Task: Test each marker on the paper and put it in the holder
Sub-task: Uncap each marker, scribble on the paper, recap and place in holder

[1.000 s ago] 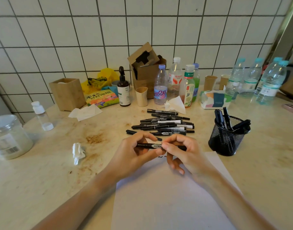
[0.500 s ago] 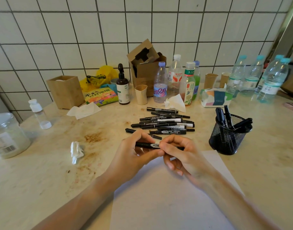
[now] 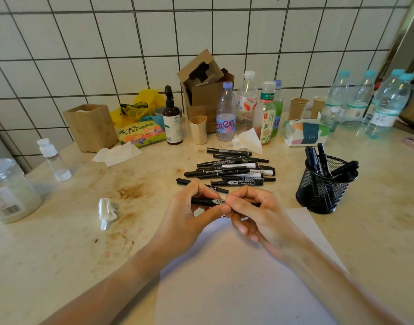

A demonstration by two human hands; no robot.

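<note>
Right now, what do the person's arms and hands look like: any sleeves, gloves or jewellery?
Both forearms are bare up to the frame edge, with no sleeves in view. The left hand and right hand wear no gloves, and no rings, watch or bracelet show.

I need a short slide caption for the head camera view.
Both hands, left and right, hold one black marker above the paper.

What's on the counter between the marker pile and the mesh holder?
Nothing: in the head view, the counter between the marker pile and the mesh holder is bare.
</note>
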